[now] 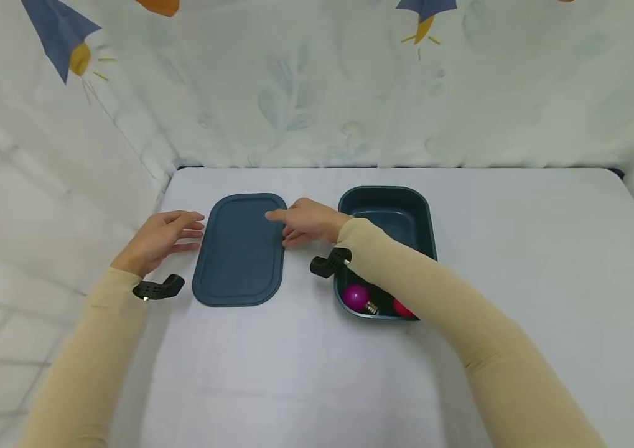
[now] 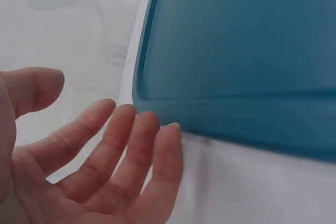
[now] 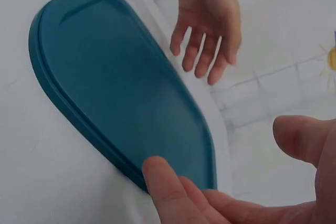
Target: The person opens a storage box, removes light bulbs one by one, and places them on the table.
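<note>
A dark blue rectangular lid (image 1: 239,255) with rounded corners and a raised rim lies flat on the white table. My left hand (image 1: 162,239) is at its left edge, fingers extended and fingertips close to the rim; in the left wrist view the fingers (image 2: 142,150) are spread with nothing between them. At the lid's upper right edge is my right hand (image 1: 311,221), its index finger reaching over the rim, the thumb held apart in the right wrist view. Beneath my right forearm stands a matching deep container (image 1: 386,199), partly hidden by the sleeve.
Inside the container's near end sit a purple ball (image 1: 355,297), a small gold coil-like piece (image 1: 371,308) and a red round object (image 1: 402,308), half covered by the sleeve. A patterned white curtain (image 1: 305,87) hangs behind the table (image 1: 535,261) and along its left side.
</note>
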Demonstrator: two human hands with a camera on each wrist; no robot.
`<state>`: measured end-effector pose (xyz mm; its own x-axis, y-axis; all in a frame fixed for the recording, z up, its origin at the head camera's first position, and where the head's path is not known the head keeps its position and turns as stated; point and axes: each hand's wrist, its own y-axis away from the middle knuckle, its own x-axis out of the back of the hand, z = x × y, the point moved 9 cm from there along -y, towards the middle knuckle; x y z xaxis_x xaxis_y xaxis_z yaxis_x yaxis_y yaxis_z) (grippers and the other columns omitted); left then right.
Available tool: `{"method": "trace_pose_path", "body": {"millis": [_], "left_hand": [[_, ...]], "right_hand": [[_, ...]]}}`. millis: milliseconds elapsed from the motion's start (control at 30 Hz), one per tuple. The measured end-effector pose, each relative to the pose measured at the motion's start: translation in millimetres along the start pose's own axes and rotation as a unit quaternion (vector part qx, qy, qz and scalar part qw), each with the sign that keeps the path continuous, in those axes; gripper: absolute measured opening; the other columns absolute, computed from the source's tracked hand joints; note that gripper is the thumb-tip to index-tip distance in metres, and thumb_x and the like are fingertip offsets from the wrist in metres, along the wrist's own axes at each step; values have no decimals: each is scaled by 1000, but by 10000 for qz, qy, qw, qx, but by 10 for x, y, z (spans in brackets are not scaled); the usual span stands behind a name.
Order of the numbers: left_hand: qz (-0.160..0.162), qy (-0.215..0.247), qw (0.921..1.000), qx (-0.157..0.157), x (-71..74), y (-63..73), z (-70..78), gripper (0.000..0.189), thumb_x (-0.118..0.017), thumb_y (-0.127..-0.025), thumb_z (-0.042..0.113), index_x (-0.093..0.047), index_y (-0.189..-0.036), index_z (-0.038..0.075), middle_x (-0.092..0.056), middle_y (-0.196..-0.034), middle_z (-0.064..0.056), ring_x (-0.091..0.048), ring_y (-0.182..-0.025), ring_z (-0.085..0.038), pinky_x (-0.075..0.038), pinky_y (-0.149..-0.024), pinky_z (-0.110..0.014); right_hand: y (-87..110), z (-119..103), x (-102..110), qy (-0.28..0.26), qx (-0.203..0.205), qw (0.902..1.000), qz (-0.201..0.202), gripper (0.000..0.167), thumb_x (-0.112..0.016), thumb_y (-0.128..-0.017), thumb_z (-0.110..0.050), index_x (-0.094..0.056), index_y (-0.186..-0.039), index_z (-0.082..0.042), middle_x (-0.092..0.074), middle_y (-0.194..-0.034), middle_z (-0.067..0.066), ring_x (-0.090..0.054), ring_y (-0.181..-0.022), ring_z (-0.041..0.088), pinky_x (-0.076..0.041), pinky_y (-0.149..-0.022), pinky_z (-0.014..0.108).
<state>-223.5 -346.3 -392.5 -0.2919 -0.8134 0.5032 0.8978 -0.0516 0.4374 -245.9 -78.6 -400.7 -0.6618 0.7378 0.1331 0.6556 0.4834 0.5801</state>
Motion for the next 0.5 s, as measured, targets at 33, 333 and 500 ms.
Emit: {"method": "trace_pose_path", "body": {"millis": [33, 333, 500], "left_hand": [[53, -27, 9999, -88, 7, -8, 37, 72, -42, -106, 55, -40, -155, 3, -47, -155, -23, -55, -136, -30, -58, -93, -19], [1092, 182, 9879, -1086, -57, 9, 416, 51, -53, -105, 46, -60, -132, 3, -68, -105, 15, -67, -95, 0, -56, -84, -15], [1497, 331, 9759, -1554, -213, 68, 685, 36, -56, -104, 40, -67, -119, 9, -68, -90, 24, -69, -89, 3, -54, -80, -16]], "right_hand": [[21, -17, -11, -39, 61, 10000, -60, 74, -61, -101, -46, -39, -156, -2, -63, -137, 18, -75, -104, 21, -60, -95, 31], [348, -115, -72, 470, 961, 9913, -772, 58, -58, -104, -42, -49, -148, -6, -56, -143, 20, -70, -121, 30, -59, -100, 33], [572, -133, 67, 497, 1473, 9859, -618, 39, -59, -104, -37, -61, -132, -10, -60, -135, 22, -70, -120, 38, -60, -96, 32]]}}
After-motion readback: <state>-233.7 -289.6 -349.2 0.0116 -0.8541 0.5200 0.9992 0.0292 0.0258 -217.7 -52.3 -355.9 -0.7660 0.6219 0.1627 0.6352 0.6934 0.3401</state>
